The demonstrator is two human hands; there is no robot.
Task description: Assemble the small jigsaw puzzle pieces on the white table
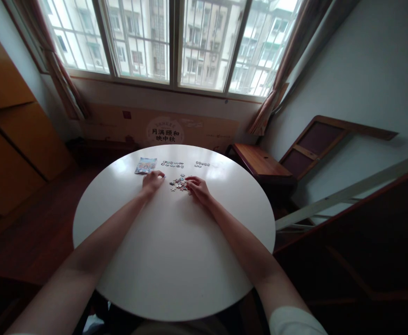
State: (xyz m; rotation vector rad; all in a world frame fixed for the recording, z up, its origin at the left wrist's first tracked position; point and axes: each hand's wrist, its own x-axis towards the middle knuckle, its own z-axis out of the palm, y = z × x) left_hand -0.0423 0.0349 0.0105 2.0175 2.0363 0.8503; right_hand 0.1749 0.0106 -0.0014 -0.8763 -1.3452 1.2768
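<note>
Loose jigsaw puzzle pieces lie in a small pile (178,185) on the white round table (176,251). At the right side of this pile is my right hand (197,187), its fingers curled in at the pieces; what they pinch, if anything, is too small to name. Left of the pile, my left hand (153,181) rests near the table with fingers bent together. A tiny bluish puzzle piece (164,177) shows at its fingertips. Just beyond that hand lies a picture packet (146,165), partly covered by the hand.
Puzzle pieces stand in rows behind the pile, one group (172,164) at the middle and a smaller group (202,164) to the right. A wooden bench (261,160) stands beyond the table's right edge. Barred windows (207,46) are at the back.
</note>
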